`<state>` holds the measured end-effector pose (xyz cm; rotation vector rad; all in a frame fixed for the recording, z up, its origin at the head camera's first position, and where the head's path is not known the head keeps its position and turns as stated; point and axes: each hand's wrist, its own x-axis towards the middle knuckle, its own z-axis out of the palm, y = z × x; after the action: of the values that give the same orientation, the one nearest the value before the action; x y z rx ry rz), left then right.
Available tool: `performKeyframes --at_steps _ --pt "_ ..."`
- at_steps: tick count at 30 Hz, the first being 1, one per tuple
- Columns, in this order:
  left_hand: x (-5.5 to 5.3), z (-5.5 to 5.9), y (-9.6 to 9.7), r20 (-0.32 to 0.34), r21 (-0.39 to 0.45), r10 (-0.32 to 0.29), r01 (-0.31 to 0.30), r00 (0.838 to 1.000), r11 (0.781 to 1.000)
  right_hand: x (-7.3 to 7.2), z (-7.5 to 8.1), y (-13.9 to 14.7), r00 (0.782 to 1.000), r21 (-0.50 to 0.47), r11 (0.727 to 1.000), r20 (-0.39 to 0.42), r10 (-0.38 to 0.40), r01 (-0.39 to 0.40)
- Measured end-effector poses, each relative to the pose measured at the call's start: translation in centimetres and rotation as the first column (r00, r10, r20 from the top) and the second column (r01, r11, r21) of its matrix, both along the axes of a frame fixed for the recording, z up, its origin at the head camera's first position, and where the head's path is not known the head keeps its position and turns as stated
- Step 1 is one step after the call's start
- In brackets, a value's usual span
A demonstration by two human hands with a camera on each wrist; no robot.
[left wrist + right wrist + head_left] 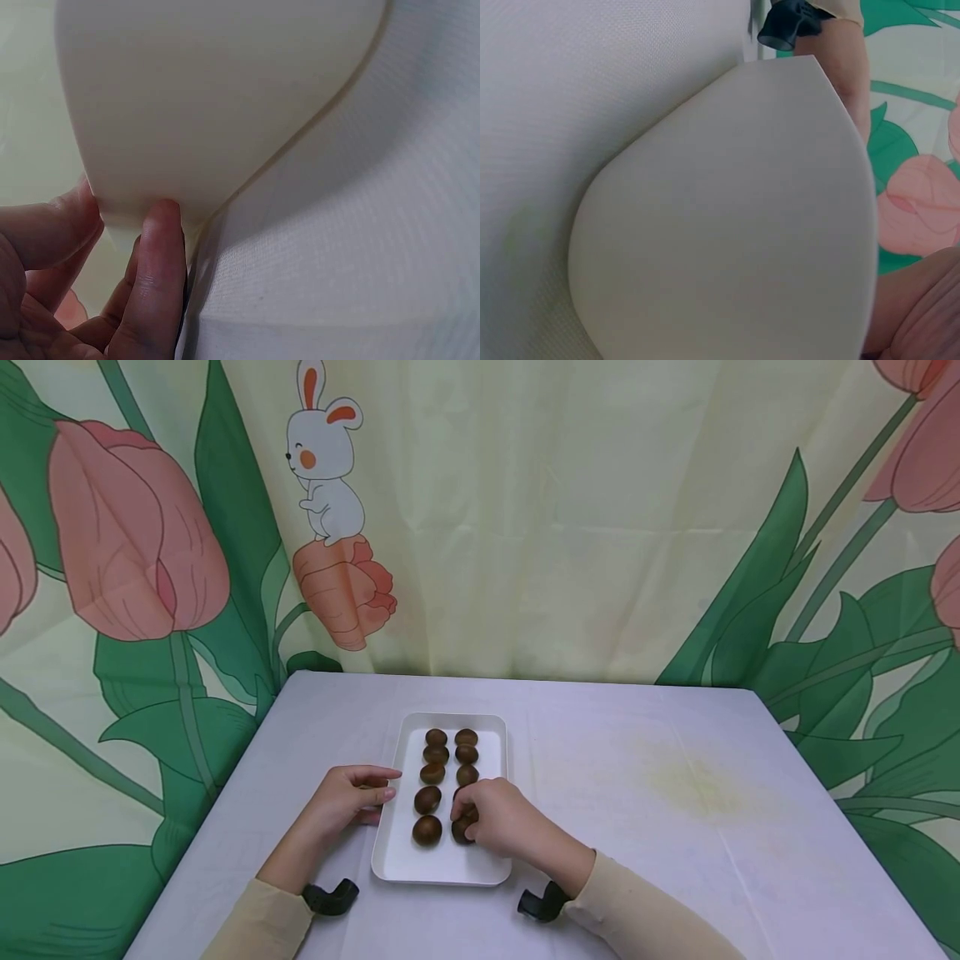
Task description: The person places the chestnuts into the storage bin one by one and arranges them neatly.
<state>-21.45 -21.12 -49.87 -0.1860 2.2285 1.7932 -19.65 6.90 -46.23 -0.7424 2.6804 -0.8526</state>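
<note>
On a white tray (405, 870) lie glossy brown chestnuts (427, 831) in two columns running away from me. My left hand (347, 793) holds the tray's left side. In the left wrist view, one finger (159, 255) presses the outer wall while another fingertip reaches the rim. With bent fingers my right hand (498, 818) pinches the nearest chestnut (460, 832) of the right column, partly covering it and the one behind. The right wrist view is mostly filled by the tray's outer wall (727, 210), which hides that chestnut.
A white cloth (637, 860) covers the table under the tray. Behind its far edge hangs a curtain (525, 527) printed with tulips and a rabbit. Black wrist cameras (330, 898) sit at both wrists, close to the tray's near corners.
</note>
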Motion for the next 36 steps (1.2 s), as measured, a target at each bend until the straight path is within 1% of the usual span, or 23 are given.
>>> performKeyframes --at_steps 8,15,22,26,30,33,36 --pt "0.1 0.0 0.1 -0.001 -0.010 0.004 -0.004 1.000 1.000 0.1 0.1 -0.1 1.000 0.015 1.000 -0.002 -0.006 0.006" --pt "0.1 0.0 0.1 -0.002 -0.001 0.001 -0.001 1.000 1.000 0.1 0.1 -0.1 1.000 0.014 1.000 -0.010 0.001 -0.001" --pt "0.2 0.2 0.1 0.000 -0.015 0.008 -0.008 1.000 1.000 -0.2 0.3 0.0 0.999 -0.047 0.999 0.042 -0.012 0.014" --pt "0.2 0.2 0.2 0.001 -0.014 0.009 -0.009 1.000 1.000 -0.3 0.3 0.1 0.999 -0.056 0.998 0.045 -0.014 0.017" --pt "0.2 0.1 0.1 0.000 -0.014 0.007 -0.007 1.000 1.000 -0.2 0.7 0.1 0.999 -0.066 0.998 0.047 -0.016 0.019" --pt "0.1 0.2 0.1 -0.001 -0.014 0.006 -0.006 1.000 1.000 0.0 1.1 0.1 0.997 -0.085 0.996 0.076 -0.018 0.024" --pt "0.1 0.2 0.0 -0.001 -0.013 0.004 -0.004 1.000 1.000 0.1 1.5 0.1 0.992 -0.117 0.993 0.122 -0.009 0.023"
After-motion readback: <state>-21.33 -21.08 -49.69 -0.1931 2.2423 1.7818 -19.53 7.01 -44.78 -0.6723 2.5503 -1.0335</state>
